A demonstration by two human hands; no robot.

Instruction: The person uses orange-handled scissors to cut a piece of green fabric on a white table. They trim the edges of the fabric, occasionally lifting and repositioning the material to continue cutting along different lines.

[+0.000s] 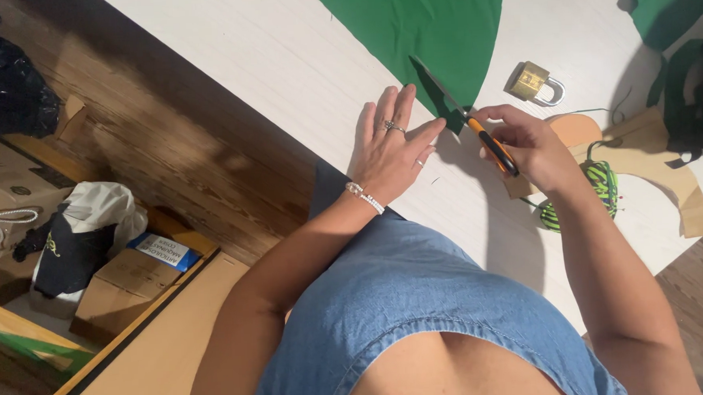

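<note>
Scissors (462,114) cut green cloth (431,36), padlock (532,81) seemingly just beside.

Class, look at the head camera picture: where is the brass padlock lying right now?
The brass padlock lies on the white table, toward the upper right of the head view, just right of the green fabric and beyond the right hand holding the scissors.

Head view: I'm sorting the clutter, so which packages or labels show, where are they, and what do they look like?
Small box: on the floor left of the table, flat rectangle, blue with a white label.
Cardboard box: beneath the small box, plain brown.
Black bag: top left corner, crumpled, shiny plastic.
No signs or screens in view.
</note>
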